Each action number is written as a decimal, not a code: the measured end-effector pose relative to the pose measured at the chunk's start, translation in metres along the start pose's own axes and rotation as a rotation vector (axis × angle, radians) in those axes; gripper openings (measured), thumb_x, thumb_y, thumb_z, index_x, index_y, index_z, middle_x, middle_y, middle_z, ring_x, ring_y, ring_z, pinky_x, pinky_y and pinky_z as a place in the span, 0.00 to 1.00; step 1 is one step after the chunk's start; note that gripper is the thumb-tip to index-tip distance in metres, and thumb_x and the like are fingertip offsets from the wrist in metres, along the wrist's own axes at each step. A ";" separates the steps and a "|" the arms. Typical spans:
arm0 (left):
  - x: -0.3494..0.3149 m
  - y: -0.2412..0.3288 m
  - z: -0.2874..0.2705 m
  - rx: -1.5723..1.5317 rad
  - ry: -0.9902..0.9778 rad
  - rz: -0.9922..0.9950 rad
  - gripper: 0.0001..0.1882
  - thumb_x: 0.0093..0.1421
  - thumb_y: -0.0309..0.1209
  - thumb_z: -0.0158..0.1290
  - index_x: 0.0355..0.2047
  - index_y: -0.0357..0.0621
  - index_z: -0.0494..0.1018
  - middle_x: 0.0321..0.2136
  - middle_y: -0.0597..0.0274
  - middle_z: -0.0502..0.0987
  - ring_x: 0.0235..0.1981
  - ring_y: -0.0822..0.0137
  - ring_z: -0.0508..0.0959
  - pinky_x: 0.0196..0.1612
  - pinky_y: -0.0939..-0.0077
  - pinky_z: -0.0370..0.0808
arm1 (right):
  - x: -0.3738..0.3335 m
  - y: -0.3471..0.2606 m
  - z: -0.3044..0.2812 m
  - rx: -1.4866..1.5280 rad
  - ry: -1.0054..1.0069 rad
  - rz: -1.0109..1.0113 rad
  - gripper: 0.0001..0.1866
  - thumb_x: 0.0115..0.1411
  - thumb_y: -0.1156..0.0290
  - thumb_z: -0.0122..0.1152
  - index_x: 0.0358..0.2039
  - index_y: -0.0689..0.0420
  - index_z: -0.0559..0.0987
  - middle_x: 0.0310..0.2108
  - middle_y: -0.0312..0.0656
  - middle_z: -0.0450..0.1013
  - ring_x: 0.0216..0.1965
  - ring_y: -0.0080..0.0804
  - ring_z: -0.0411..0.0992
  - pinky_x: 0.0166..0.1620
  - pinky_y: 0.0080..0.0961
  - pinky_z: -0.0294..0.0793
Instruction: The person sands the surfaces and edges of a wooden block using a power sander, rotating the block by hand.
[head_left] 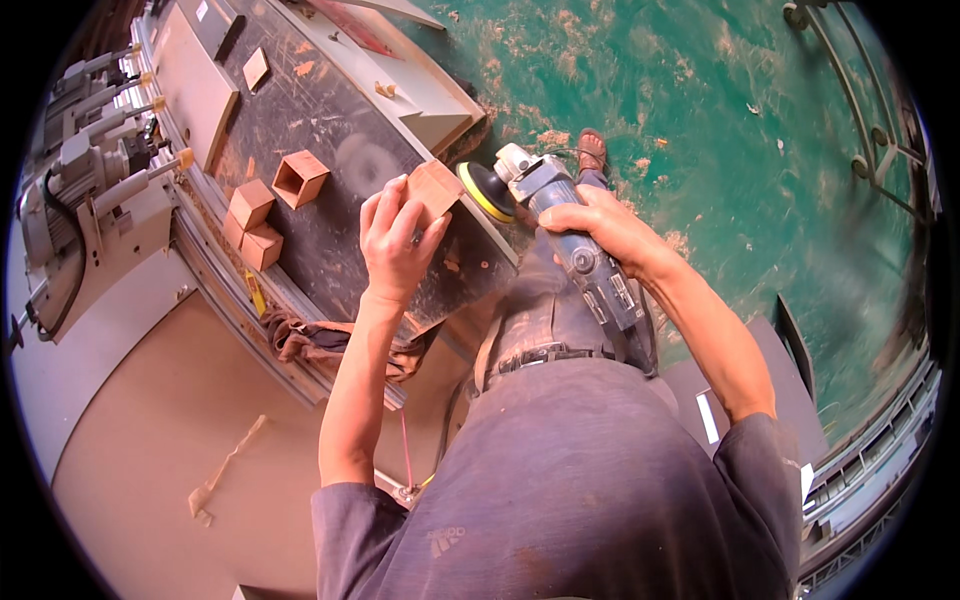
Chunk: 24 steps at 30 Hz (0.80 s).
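Note:
My left hand (393, 238) grips a small wooden box (434, 190) at the right edge of a dark worktop (345, 225). Its fingers wrap over the box's near left side. In my right hand (600, 232) is a grey-blue angle grinder (588, 268), held by its body with the thumb across the top. A round sanding pad (486, 192) with a yellow rim sits on the grinder's head, facing the box. The pad is close to the box; whether they touch I cannot tell. An open-ended wooden box (301, 179) lies on the worktop left of my left hand.
Several more wooden boxes (250, 204) are grouped at the worktop's left. A crumpled brown cloth (310, 340) lies near its front corner. Machine motors (75, 190) line the far left. Dust and scraps dot the green floor (680, 110). A metal frame (870, 120) stands at right.

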<state>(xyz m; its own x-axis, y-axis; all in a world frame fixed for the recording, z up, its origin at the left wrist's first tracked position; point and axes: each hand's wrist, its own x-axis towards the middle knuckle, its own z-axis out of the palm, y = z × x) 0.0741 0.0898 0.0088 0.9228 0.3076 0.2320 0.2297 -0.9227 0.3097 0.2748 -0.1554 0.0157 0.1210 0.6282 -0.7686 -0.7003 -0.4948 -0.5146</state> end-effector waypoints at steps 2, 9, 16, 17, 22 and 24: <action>0.001 0.000 -0.001 0.001 -0.004 -0.001 0.19 0.46 0.31 0.77 0.36 0.41 0.81 0.56 0.47 0.81 0.51 0.46 0.79 0.56 0.55 0.79 | -0.003 -0.006 0.006 -0.019 -0.033 -0.060 0.20 0.58 0.56 0.71 0.40 0.60 0.81 0.31 0.34 0.75 0.27 0.21 0.71 0.29 0.26 0.70; -0.002 -0.002 0.000 -0.011 0.005 -0.003 0.20 0.46 0.32 0.77 0.36 0.41 0.81 0.56 0.48 0.81 0.52 0.46 0.79 0.56 0.55 0.79 | 0.007 0.007 -0.004 -0.032 -0.030 0.020 0.20 0.58 0.56 0.71 0.39 0.60 0.81 0.30 0.34 0.75 0.26 0.21 0.71 0.29 0.26 0.70; -0.001 -0.002 0.001 -0.022 0.017 0.000 0.20 0.45 0.31 0.77 0.36 0.42 0.81 0.56 0.48 0.82 0.51 0.47 0.80 0.55 0.56 0.80 | 0.008 -0.019 0.002 -0.061 -0.082 -0.001 0.26 0.60 0.55 0.71 0.49 0.61 0.77 0.37 0.40 0.77 0.31 0.25 0.78 0.33 0.26 0.79; -0.001 -0.002 0.001 -0.020 0.018 -0.003 0.20 0.45 0.31 0.77 0.36 0.42 0.81 0.56 0.48 0.82 0.51 0.47 0.80 0.55 0.56 0.80 | 0.007 -0.025 0.009 -0.054 -0.068 -0.046 0.23 0.59 0.55 0.71 0.44 0.60 0.79 0.34 0.37 0.76 0.29 0.22 0.74 0.31 0.26 0.75; 0.000 0.000 0.000 -0.032 0.021 -0.012 0.20 0.44 0.31 0.77 0.37 0.42 0.81 0.56 0.49 0.81 0.51 0.47 0.80 0.55 0.56 0.80 | 0.005 -0.039 0.029 -0.038 -0.026 -0.123 0.19 0.57 0.56 0.71 0.38 0.59 0.81 0.30 0.33 0.76 0.27 0.20 0.72 0.30 0.25 0.70; -0.001 0.000 0.000 -0.039 0.016 -0.015 0.20 0.45 0.31 0.77 0.37 0.41 0.81 0.56 0.48 0.81 0.51 0.47 0.80 0.55 0.55 0.80 | 0.011 -0.033 0.022 -0.044 -0.050 -0.091 0.19 0.58 0.56 0.71 0.37 0.59 0.81 0.30 0.34 0.75 0.27 0.20 0.72 0.30 0.25 0.70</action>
<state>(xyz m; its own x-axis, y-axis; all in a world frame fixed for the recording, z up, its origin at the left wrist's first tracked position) 0.0730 0.0896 0.0086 0.9142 0.3249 0.2422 0.2304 -0.9084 0.3490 0.2833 -0.1191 0.0329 0.1468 0.7000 -0.6988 -0.6566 -0.4594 -0.5981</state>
